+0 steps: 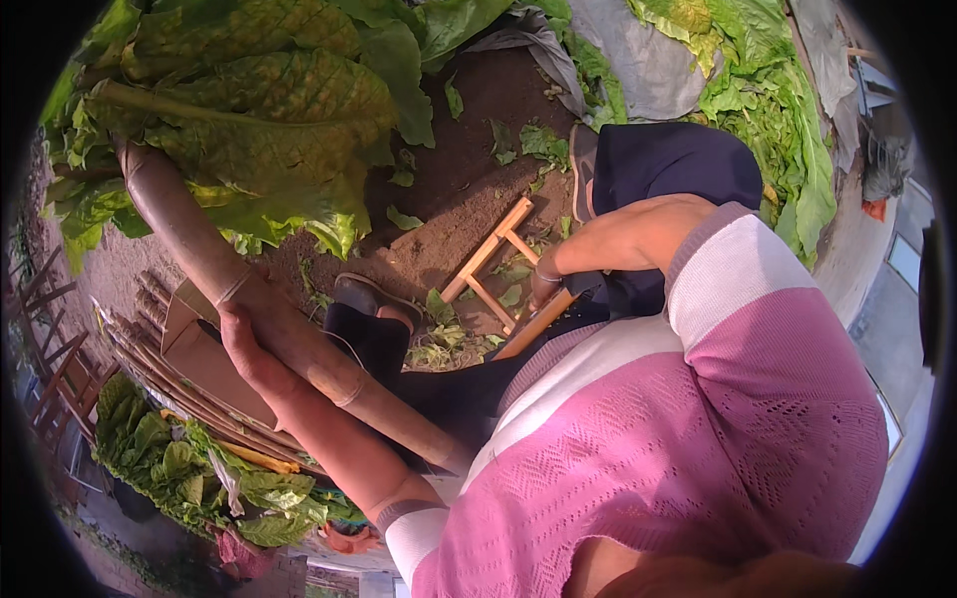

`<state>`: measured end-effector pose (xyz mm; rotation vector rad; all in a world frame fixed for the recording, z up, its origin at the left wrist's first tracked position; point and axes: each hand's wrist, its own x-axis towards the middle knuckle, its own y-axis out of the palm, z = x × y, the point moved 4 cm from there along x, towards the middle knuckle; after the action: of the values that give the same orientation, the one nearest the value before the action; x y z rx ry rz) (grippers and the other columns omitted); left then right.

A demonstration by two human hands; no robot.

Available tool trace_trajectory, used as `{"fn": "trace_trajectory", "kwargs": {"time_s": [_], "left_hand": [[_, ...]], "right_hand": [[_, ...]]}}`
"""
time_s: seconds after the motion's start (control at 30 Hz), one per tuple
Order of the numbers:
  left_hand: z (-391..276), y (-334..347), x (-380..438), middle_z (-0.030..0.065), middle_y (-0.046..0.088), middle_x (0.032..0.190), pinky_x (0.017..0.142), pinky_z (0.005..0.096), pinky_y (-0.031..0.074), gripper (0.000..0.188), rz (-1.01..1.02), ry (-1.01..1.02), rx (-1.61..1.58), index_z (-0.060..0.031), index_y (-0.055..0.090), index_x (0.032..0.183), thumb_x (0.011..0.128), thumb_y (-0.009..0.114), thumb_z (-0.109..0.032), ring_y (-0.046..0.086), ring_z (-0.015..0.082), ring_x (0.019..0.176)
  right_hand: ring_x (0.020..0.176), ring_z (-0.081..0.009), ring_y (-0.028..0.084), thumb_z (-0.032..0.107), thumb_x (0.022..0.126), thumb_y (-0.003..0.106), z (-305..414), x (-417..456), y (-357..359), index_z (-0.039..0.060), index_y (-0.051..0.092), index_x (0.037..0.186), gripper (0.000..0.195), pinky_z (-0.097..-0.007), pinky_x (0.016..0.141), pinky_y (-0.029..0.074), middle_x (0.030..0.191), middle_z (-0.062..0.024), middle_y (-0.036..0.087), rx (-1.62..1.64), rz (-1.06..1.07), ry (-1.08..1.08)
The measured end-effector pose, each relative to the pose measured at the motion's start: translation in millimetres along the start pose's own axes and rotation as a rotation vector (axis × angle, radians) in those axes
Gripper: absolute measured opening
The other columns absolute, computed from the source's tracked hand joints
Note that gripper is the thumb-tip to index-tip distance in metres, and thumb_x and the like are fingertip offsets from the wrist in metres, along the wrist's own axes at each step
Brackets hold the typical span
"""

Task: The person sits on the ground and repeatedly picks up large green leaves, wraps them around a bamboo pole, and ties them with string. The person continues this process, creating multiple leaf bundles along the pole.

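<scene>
A thick bamboo pole (299, 344) slants across the left side, its lower end near my body. My left hand (243, 314) is wrapped around its middle. Large green, yellow-mottled leaves, which look like tobacco (247, 112), hang in a dense bunch at its far end. My right hand (543, 288) reaches down beside my dark trousers and grips a small wooden stool (534, 325), tipped so that its leg frame (486, 250) points away from me. My right fingers are partly hidden behind the stool's edge.
Bundled sticks (149, 329) and brown cardboard (209, 359) lie at left, above another leaf heap (149, 448). More leaves (770, 127) rest by a grey sheet (635, 60) at upper right. Leaf scraps litter the soil (478, 142). Wooden racks (63, 381) stand far left.
</scene>
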<state>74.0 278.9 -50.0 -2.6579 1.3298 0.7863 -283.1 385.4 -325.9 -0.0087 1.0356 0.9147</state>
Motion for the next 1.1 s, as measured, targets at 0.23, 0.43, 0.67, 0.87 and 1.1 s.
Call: {"fn": "trace_trajectory", "kwargs": {"time_s": [0.23,0.43,0.67,0.87,1.1], "left_hand": [[-26.8,-8.8,-5.5,0.0132,0.054,0.085,0.055,0.0325,0.046,0.081,-0.032,-0.062,0.099,0.0059,0.041,0.115,0.068,0.061,-0.057,0.053,0.0238,0.062],[-50.4,-3.8,-11.6,0.0142,0.053,0.091,0.053,0.0271,0.04,0.092,-0.096,-0.025,0.051,0.0091,0.039,0.115,0.064,0.066,-0.063,0.05,0.0191,0.062],[-22.2,16.6,-0.3,0.0141,0.054,0.1,0.061,0.0261,0.042,0.061,-0.054,0.071,0.094,0.0076,0.041,0.118,0.087,0.048,-0.045,0.052,0.02,0.071],[-5.6,21.0,8.6,0.0078,0.055,0.077,0.063,0.0259,0.04,0.054,-0.032,0.146,0.384,0.0049,0.054,0.11,0.092,0.04,-0.044,0.051,0.0168,0.066],[-26.1,16.1,35.3,0.013,0.059,0.093,0.059,0.026,0.041,0.058,-0.146,0.505,1.074,0.0019,0.05,0.118,0.091,0.039,-0.048,0.05,0.0168,0.067]], "right_hand": [[0.086,-0.0231,0.055,0.019,0.078,0.05,18.8,-21.1,61.5,0.0039,0.065,0.097,0.028,-0.0413,0.076,0.043,0.094,-0.0122,0.061,0.537,0.181,0.124],[0.064,-0.0199,0.055,0.019,0.074,0.055,10.2,-24.3,125.4,0.0072,0.065,0.074,0.015,-0.0383,0.058,0.044,0.074,-0.01,0.061,0.58,0.271,0.115],[0.074,-0.0226,0.061,0.021,0.075,0.058,-44.2,13.2,67.2,0.0058,0.067,0.08,0.019,-0.0395,0.063,0.048,0.08,-0.012,0.064,-0.046,-0.156,0.018],[0.09,-0.0282,0.062,0.026,0.076,0.058,56.5,-185.1,-75.3,0.0056,0.067,0.093,0.028,-0.0392,0.072,0.051,0.094,-0.0126,0.066,0.11,-1.165,0.054],[0.077,-0.0247,0.063,0.021,0.082,0.057,48.2,-394.0,149.9,0.0044,0.063,0.094,0.021,-0.0338,0.066,0.048,0.084,-0.0091,0.065,0.396,-2.07,-1.308]]}}
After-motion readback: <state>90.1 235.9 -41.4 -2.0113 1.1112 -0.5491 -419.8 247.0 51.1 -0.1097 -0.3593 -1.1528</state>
